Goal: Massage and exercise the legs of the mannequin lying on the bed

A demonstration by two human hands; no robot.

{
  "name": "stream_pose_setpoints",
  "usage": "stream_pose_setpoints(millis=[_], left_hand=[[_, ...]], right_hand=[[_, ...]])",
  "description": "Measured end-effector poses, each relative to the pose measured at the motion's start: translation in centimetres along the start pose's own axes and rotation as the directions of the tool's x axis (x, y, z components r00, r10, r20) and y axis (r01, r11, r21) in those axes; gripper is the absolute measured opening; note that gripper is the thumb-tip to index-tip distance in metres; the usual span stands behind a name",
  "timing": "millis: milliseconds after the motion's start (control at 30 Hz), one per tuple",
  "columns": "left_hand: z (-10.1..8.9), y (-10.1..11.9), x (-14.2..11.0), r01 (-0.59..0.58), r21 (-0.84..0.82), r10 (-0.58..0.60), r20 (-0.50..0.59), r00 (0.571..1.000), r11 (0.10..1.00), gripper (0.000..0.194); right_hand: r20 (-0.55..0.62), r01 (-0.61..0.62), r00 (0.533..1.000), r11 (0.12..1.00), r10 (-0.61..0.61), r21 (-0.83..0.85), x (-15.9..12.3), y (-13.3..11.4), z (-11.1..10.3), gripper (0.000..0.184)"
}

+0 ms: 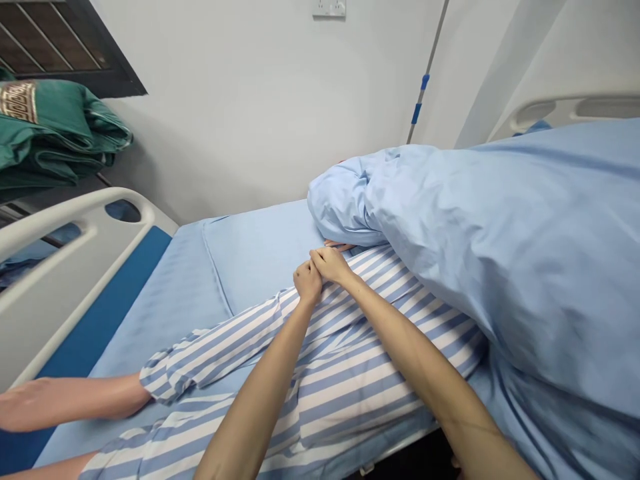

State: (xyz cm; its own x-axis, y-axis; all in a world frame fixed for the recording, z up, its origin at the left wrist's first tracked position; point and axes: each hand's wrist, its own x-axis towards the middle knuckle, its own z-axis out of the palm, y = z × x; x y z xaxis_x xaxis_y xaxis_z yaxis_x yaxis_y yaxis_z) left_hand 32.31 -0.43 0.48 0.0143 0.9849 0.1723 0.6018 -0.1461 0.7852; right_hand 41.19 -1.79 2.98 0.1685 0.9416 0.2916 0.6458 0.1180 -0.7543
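Observation:
A blue and white striped hospital shirt [345, 360] covers a figure lying on the bed, whose bare arm [65, 400] stretches out at the lower left. My left hand [307, 281] and my right hand [330, 263] are side by side at the shirt's hem, both closed and pinching the striped cloth. Just beyond them lies the bunched edge of a light blue quilt [500, 227], which hides the figure's lower part.
A light blue sheet [250, 253] covers the mattress. A white and blue bed rail [75, 267] stands at the left. Folded green cloth [50, 133] is stacked at the far left. A drip pole [425, 73] leans by the wall, and another white rail [550, 110] shows at the right.

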Motion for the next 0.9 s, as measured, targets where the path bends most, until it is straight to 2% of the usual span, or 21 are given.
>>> stream_pose_setpoints(millis=[67,167,300,400,533,633,700,800,833,900], left_hand=[[0.0,0.0,-0.1,-0.012,0.001,0.012,-0.009,1.000,1.000,0.042],[0.0,0.0,0.0,-0.021,-0.014,0.021,-0.019,1.000,1.000,0.040],[0.3,1.3,0.9,0.056,-0.093,-0.058,-0.011,0.998,0.994,0.038],[1.3,2.7,1.0,0.106,-0.139,-0.108,-0.005,0.994,0.985,0.039],[2.7,3.9,-0.4,0.050,0.015,-0.050,-0.016,0.999,0.999,0.040],[2.8,4.0,-1.1,-0.023,0.195,0.018,0.023,1.000,0.980,0.036],[2.5,3.9,-1.2,-0.063,0.256,0.050,0.057,0.997,0.965,0.032],[2.3,3.7,-1.0,-0.049,0.258,0.030,0.077,0.997,0.965,0.028],[2.3,3.7,-1.0,-0.038,0.243,0.018,0.084,0.996,0.969,0.028],[2.5,3.6,-1.0,-0.005,0.205,-0.010,0.074,0.997,0.979,0.032]], right_hand=[[-0.019,0.019,1.000,0.998,-0.018,0.063,-0.4,0.6,0.0,0.042],[-0.100,-0.015,0.994,0.978,0.037,0.210,-0.9,1.7,0.4,0.044],[-0.137,-0.050,0.983,0.900,0.120,0.433,-0.7,2.3,0.4,0.047],[-0.158,-0.058,0.972,0.829,0.175,0.556,-0.3,2.5,0.4,0.049],[-0.202,-0.083,0.943,0.775,0.264,0.626,0.2,2.9,0.6,0.049],[-0.213,-0.129,0.936,0.836,0.280,0.533,0.3,2.6,0.1,0.048],[-0.214,-0.138,0.952,0.928,0.221,0.346,0.3,2.0,-0.6,0.046],[-0.182,-0.044,0.982,0.999,0.043,0.000,0.1,1.1,-2.0,0.039],[-0.170,-0.010,0.985,0.997,-0.003,-0.072,0.0,1.1,-2.4,0.036],[-0.173,0.009,0.985,0.995,-0.025,-0.097,-0.3,1.6,-2.7,0.033]])
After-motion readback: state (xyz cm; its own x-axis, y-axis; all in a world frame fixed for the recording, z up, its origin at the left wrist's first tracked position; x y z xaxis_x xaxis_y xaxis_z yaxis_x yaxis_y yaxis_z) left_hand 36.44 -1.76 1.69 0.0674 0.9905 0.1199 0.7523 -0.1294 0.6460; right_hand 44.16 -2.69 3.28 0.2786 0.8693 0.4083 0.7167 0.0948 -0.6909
